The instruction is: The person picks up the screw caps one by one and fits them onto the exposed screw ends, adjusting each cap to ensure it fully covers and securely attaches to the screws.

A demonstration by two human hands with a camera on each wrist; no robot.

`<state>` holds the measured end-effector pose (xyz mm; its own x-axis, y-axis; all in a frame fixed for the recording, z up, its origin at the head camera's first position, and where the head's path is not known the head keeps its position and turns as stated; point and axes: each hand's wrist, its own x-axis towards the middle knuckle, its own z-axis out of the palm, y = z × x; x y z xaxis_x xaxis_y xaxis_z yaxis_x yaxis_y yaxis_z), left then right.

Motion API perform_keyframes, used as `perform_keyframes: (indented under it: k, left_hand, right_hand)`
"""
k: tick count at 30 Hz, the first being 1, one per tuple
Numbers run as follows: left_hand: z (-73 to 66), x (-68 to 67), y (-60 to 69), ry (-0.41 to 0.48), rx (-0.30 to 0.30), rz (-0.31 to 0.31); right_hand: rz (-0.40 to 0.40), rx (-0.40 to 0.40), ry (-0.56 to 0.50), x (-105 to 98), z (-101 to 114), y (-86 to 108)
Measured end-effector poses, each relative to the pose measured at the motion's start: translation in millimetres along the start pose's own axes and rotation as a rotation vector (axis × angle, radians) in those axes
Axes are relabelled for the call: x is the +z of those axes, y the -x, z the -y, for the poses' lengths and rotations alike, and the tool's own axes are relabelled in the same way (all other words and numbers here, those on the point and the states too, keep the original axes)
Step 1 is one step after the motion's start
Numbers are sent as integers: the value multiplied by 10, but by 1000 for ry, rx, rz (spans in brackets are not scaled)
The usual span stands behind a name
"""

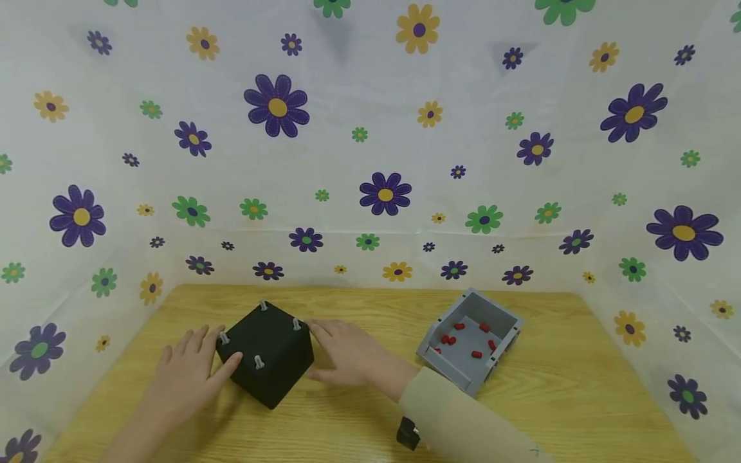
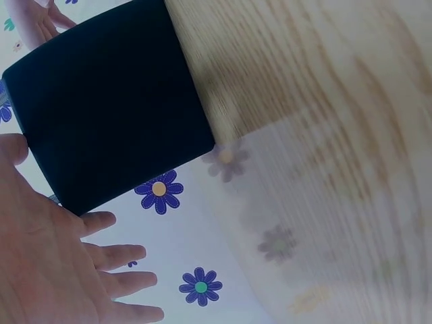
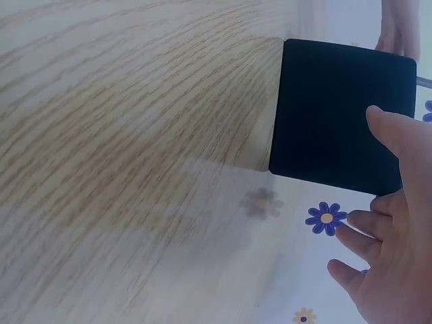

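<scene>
A black box [image 1: 272, 366] stands on the table at left of centre, one corner toward me. On its top are several clear-grey upright pegs [image 1: 259, 362]. My left hand [image 1: 188, 366] is at the box's left side, its thumb at the near top edge and its fingers spread past the left corner. Opposite it, my right hand [image 1: 350, 354] touches the right side, fingers extended at the far corner and thumb lower down. In the right wrist view, the right thumb lies against a flat face of the box [image 3: 337, 115]. Both hands look relaxed, with no finger curled round the box.
To the right a grey open bin [image 1: 463, 373] sits turned at an angle, with several small red pieces [image 1: 476, 354] inside. A small black device [image 1: 408, 433] shows beside the right sleeve. White flowered cloth [image 1: 370, 161] surrounds the wooden table [image 1: 579, 386] at the back and sides.
</scene>
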<state>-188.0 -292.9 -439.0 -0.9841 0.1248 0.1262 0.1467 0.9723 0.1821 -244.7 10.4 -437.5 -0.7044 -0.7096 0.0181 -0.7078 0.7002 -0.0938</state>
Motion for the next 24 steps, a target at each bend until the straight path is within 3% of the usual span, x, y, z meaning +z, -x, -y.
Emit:
perform_keyframes:
  k: [17, 24]
  left_hand:
    - [-124, 12, -94, -33, 27, 7]
    - [-177, -12, -89, -32, 40, -18]
  right_hand:
    - [19, 4, 31, -52, -18, 202]
    - [15, -11, 16, -71, -19, 255]
